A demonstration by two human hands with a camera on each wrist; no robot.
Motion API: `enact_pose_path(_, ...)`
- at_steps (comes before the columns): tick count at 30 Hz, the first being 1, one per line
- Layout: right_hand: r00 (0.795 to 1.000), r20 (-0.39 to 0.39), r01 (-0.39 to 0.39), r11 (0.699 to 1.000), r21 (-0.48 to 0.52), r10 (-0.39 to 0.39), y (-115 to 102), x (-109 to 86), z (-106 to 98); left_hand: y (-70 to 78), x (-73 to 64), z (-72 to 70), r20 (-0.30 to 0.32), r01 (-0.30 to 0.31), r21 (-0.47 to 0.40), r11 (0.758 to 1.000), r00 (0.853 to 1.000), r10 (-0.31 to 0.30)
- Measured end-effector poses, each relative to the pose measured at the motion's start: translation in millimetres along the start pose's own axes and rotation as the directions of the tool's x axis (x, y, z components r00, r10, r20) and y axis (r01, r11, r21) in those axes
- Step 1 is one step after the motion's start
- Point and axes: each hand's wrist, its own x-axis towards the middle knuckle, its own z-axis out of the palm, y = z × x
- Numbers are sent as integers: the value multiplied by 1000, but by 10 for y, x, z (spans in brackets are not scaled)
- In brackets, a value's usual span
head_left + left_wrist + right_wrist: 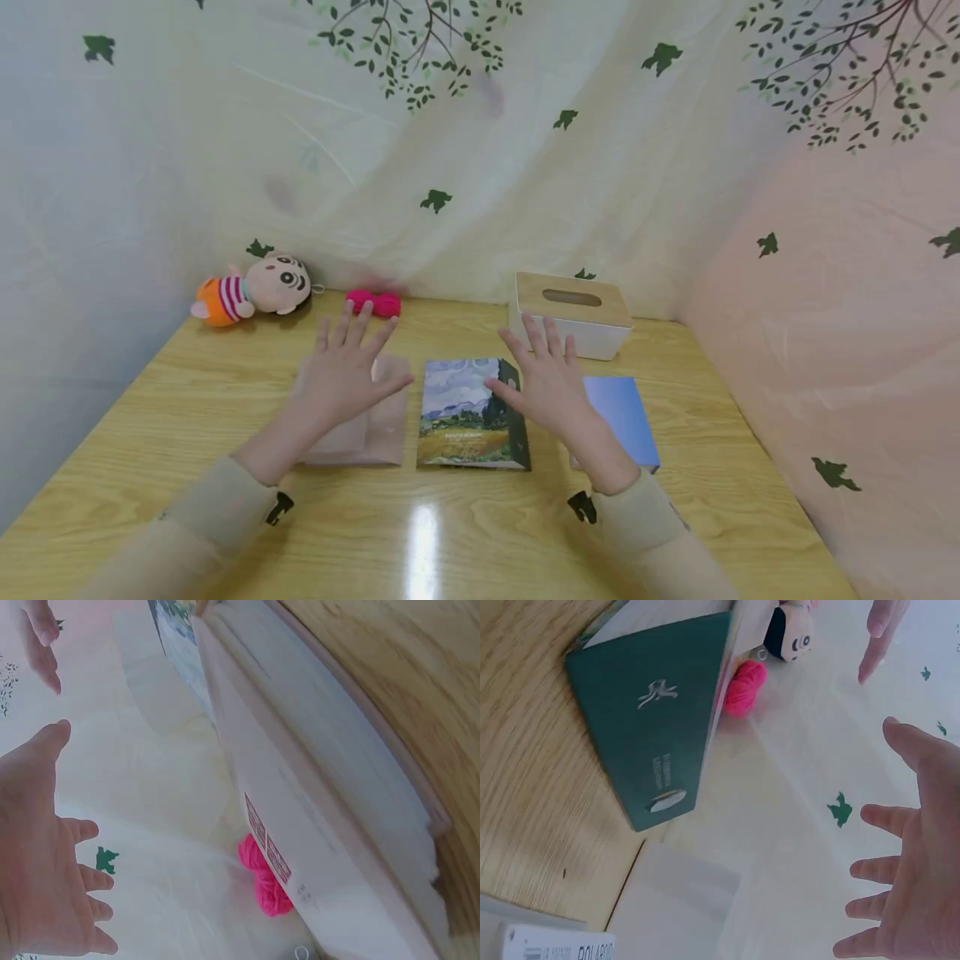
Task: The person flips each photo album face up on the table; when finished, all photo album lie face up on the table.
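Observation:
My left hand (341,379) hovers with fingers spread above a pale pink book (388,429), hiding part of it. In the left wrist view, the same book (330,847) shows its page edges below the palm. Between my hands lies a photo album (465,417) with a painted landscape cover; its dark green spine (649,727) faces the right wrist camera. Palm down and fingers spread, my right hand (551,392) is raised near a blue-covered item (622,412), partly covered by the wrist. Its white edge (559,945) bears lettering. Neither hand holds anything.
At the back left lies a plush doll (255,287) in a striped top. A bright pink yarn bundle (382,305) sits beside it. Behind my right hand stands a white tissue box (600,337) with a wooden lid. Leaf-printed curtains (480,242) enclose the wooden table (495,533).

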Motion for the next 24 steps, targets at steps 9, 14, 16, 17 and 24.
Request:
enact_pose_path(9, 994, 29, 103, 994, -23, -102, -283, 18, 78, -291, -45, 80, 2, 0, -8, 1000, 1000, 0)
enact_pose_path(14, 984, 67, 168, 986, -8, -167, -452, 24, 162, -450, -33, 147, 13, 3, -20, 1000, 1000, -3)
enact_pose_path(16, 979, 85, 184, 983, -1, -184, -510, 20, 187, -503, -26, 159, 20, 3, -36, 999, 1000, -2)
enact_pose_path(17, 977, 85, 198, 980, 5, -197, -540, 18, 205, -534, -20, 168, 28, 0, -45, 999, 1000, 1)
enact_pose_path(24, 943, 22, 332, 943, 14, -333, -754, 66, 399, -748, 20, 265, 37, -46, -73, 996, 998, 49)
